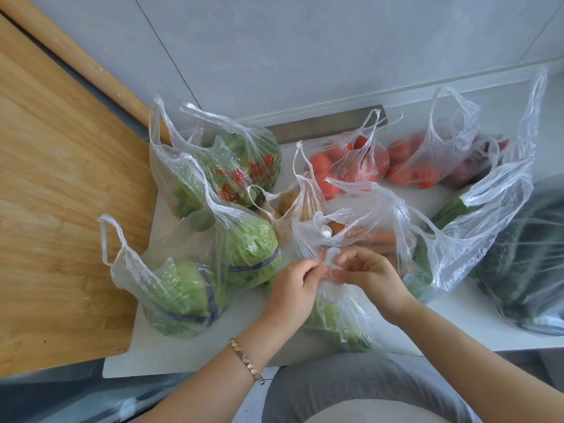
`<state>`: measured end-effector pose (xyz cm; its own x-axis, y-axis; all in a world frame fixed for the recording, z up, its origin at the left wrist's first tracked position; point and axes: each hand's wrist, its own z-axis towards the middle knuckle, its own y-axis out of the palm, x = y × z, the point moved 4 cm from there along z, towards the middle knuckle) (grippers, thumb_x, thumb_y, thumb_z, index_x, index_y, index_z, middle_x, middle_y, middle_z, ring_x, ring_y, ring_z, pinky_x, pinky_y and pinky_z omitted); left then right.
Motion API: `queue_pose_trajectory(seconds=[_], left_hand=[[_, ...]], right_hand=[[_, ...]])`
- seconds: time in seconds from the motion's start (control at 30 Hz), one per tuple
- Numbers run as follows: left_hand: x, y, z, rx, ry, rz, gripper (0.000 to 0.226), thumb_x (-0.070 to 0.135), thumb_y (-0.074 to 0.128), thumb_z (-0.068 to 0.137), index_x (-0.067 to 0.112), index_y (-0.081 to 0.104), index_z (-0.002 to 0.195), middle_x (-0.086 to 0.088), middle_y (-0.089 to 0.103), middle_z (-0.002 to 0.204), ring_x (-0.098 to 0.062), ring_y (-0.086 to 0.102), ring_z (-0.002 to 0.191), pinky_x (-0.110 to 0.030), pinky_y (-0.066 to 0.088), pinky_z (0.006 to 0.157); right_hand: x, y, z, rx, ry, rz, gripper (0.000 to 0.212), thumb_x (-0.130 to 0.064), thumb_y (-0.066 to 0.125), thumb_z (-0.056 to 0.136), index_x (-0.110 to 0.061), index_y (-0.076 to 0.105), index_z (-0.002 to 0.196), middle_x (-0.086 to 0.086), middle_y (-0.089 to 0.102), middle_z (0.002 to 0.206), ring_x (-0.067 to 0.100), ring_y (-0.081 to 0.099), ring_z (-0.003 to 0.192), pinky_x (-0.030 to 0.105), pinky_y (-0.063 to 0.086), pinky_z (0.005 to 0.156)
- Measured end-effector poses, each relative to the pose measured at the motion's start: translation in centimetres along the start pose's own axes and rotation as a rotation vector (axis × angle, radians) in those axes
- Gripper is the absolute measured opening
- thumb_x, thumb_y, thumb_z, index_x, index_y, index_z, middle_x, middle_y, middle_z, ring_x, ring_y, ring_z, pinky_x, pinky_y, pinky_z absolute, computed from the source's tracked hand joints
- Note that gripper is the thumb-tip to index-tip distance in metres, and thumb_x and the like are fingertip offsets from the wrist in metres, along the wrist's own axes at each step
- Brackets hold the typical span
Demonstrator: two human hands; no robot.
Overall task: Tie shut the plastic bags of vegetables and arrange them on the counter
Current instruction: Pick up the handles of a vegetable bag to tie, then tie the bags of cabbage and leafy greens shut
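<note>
Two thin handles (331, 260) are all we get to work with. Left grip (300, 277) and right grip (363, 270) each pinch one, just above the bag (335, 312) at 6 o'clock on the table (189, 355). That film looks light, soft and slippery, and probably tears if yanked, so we'd hold the handles low and let the table carry the weight. We can't tell if a knot has formed. The contents are just pale green blur. The dark bag (518, 270) at 3 o'clock is cut off by the frame.
</note>
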<state>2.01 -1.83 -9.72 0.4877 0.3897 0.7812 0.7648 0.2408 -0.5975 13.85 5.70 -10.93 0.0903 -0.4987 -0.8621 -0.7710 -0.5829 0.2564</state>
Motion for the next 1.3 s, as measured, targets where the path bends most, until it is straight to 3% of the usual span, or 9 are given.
queue_pose_trajectory(seconds=[0.1, 0.17, 0.3, 0.4, 0.6, 0.8, 0.97, 1.13, 1.3], left_hand=[[0.0, 0.4, 0.4, -0.068, -0.101, -0.105, 0.019, 0.024, 0.055, 0.091, 0.011, 0.069, 0.086, -0.007, 0.068, 0.078, -0.015, 0.057, 0.068, -0.021, 0.042, 0.063], [-0.2, 0.9, 0.6, -0.144, -0.301, -0.272, 0.017, 0.023, 0.055, 0.09, 0.015, 0.068, 0.085, 0.007, 0.063, 0.062, -0.005, 0.051, 0.058, -0.012, 0.038, 0.053], [-0.5, 1.5, 0.2, -0.276, -0.574, -0.526, 0.021, 0.016, 0.051, 0.093, 0.015, 0.064, 0.077, 0.012, 0.052, 0.042, 0.001, 0.043, 0.039, -0.009, 0.029, 0.04], [-0.5, 1.1, 0.3, -0.333, -0.582, -0.54, 0.017, 0.016, 0.054, 0.092, 0.014, 0.065, 0.079, 0.003, 0.062, 0.063, 0.002, 0.043, 0.04, -0.007, 0.03, 0.04], [-2.3, -2.1, 2.3, -0.303, -0.332, -0.066, 0.017, 0.029, 0.072, 0.076, 0.011, 0.072, 0.078, -0.003, 0.066, 0.071, -0.01, 0.051, 0.063, -0.021, 0.041, 0.064], [-3.7, -2.7, 2.9, -0.184, -0.223, 0.261, 0.039, 0.034, 0.066, 0.082, 0.009, 0.052, 0.055, -0.009, 0.044, 0.059, -0.017, 0.037, 0.056, -0.014, 0.031, 0.051], [-1.5, -3.4, 3.2, -0.205, -0.187, 0.353, 0.025, 0.024, 0.059, 0.087, 0.002, 0.065, 0.078, -0.008, 0.063, 0.08, -0.019, 0.054, 0.068, -0.025, 0.043, 0.063], [2.4, -8.0, 2.0, 0.271, 0.208, 0.395, 0.017, 0.013, 0.05, 0.087, 0.009, 0.066, 0.091, -0.004, 0.064, 0.095, -0.022, 0.062, 0.085, -0.036, 0.051, 0.074], [0.2, -14.2, -0.2, 0.816, 0.122, 0.615, 0.044, 0.008, 0.054, 0.078, 0.01, 0.049, 0.122, -0.011, 0.043, 0.129, -0.027, 0.038, 0.117, -0.049, 0.037, 0.101]], right_hand=[[0.5, -0.3, 0.1, -0.095, 0.114, 0.18, 0.03, 0.013, 0.055, 0.079, -0.012, 0.068, 0.067, 0.004, 0.067, 0.066, 0.013, 0.061, 0.063, 0.015, 0.051, 0.062], [0.6, -0.7, 0.0, -0.094, 0.093, 0.172, 0.03, 0.013, 0.058, 0.077, -0.013, 0.073, 0.076, 0.003, 0.072, 0.074, 0.014, 0.066, 0.072, 0.017, 0.054, 0.07], [0.2, -0.4, -0.3, 0.002, -0.221, -0.421, 0.027, 0.001, 0.071, 0.073, -0.025, 0.074, 0.081, -0.02, 0.071, 0.074, 0.004, 0.066, 0.077, 0.013, 0.051, 0.073], [-0.4, -0.3, -0.5, 0.044, -0.554, -0.832, 0.009, -0.018, 0.065, 0.08, -0.02, 0.074, 0.081, -0.017, 0.063, 0.084, 0.005, 0.056, 0.081, 0.018, 0.047, 0.072], [0.4, -0.4, -1.6, -0.117, -0.787, -1.249, 0.03, -0.04, 0.045, 0.091, -0.023, 0.067, 0.079, -0.006, 0.056, 0.094, 0.018, 0.045, 0.085, 0.031, 0.041, 0.069], [0.8, -1.4, -1.8, -0.097, -0.784, -1.337, 0.027, -0.036, 0.051, 0.086, -0.022, 0.07, 0.073, -0.008, 0.059, 0.082, 0.016, 0.044, 0.082, 0.029, 0.037, 0.069], [-1.3, 0.2, -0.9, -0.237, -0.317, -1.314, 0.015, -0.027, 0.058, 0.085, -0.025, 0.068, 0.096, -0.015, 0.056, 0.091, 0.008, 0.054, 0.088, 0.029, 0.048, 0.084], [-7.9, 5.2, 0.4, -0.201, -0.469, -1.028, 0.024, -0.004, 0.055, 0.083, -0.012, 0.068, 0.102, -0.022, 0.052, 0.076, -0.005, 0.053, 0.065, 0.005, 0.041, 0.07], [-10.2, 11.5, 4.3, -0.189, -0.471, -0.974, 0.045, -0.022, 0.057, 0.087, -0.009, 0.047, 0.129, 0.011, 0.052, 0.119, 0.021, 0.057, 0.1, 0.032, 0.045, 0.096]])
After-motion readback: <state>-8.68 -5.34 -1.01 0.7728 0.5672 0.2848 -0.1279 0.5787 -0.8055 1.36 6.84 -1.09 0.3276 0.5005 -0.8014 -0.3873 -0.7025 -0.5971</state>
